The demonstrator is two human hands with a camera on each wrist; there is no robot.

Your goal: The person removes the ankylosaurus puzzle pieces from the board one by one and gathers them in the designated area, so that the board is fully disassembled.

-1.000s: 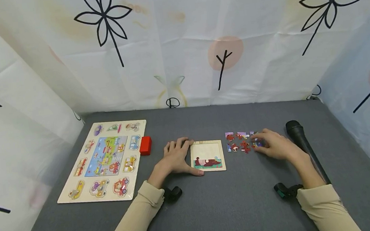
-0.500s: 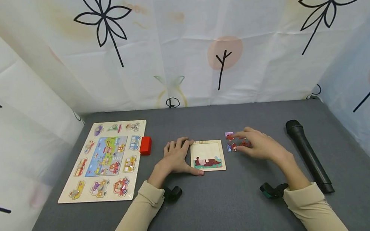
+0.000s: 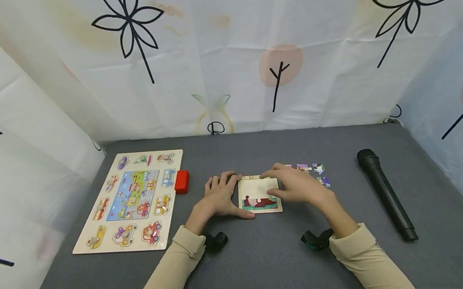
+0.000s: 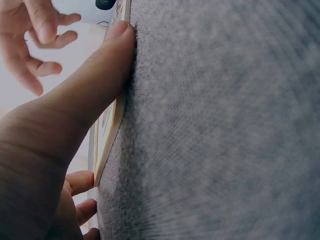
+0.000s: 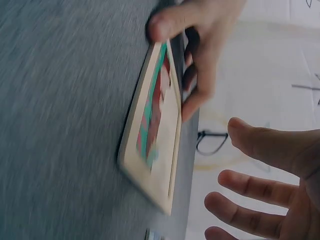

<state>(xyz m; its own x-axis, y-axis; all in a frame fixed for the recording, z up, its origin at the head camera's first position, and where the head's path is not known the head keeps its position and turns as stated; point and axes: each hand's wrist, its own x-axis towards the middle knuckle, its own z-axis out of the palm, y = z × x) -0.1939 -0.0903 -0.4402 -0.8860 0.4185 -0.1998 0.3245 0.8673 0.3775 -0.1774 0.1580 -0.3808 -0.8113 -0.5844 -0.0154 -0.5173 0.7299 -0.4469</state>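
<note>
A small square wooden puzzle tray (image 3: pixel 256 186) lies flat on the table, with joined brown and green pieces (image 3: pixel 260 202) along its near side. My left hand (image 3: pixel 219 198) holds the tray's left side between thumb and index finger, the thumb at the near corner and the index finger at the far one. Over the tray's right edge hovers my right hand (image 3: pixel 297 185), fingers apart and relaxed. The right wrist view shows nothing between the fingers of this right hand (image 5: pixel 270 185). Loose jigsaw pieces (image 3: pixel 318 168) lie right of the tray, partly hidden behind the right hand.
On the left lies a large wooden vehicle puzzle board (image 3: pixel 170 226), with a red block (image 3: pixel 182 182) at its right edge. A black microphone (image 3: pixel 387 196) lies on the right. Printed white cloth (image 3: pixel 228 69) hangs behind the grey table (image 3: pixel 270 267).
My right hand has moved left from the loose pieces to above the tray, uncovering the rightmost pieces and the microphone. The left hand stays at the tray's left side.
</note>
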